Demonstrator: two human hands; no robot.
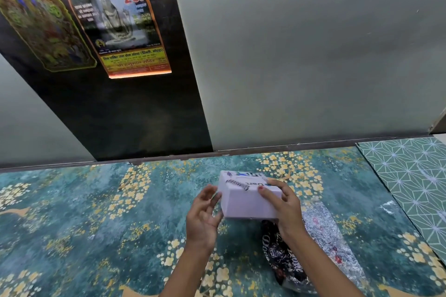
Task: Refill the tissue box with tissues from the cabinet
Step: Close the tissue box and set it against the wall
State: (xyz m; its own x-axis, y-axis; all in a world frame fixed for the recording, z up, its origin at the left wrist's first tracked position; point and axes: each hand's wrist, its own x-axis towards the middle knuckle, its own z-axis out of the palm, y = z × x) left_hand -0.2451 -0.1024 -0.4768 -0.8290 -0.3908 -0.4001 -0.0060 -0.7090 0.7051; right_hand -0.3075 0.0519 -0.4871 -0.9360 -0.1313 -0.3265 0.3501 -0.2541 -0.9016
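I am holding one box [248,196] above the tabletop [72,212], right hand [284,210] fingers [266,196] wrapping it, left hand [201,218] fingers spread beside it, one foil wrapper [313,248] lying underneath, two posters [115,19] hanging behind.

White box [248,198] with black lettering; teal counter [72,212] with yellow blossoms; silver-and-black, possibly foil, wrapper [311,246].

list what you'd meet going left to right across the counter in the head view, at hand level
left hand → white tissue box → right hand → shiny foil wrapper → geometric-patterned green panel
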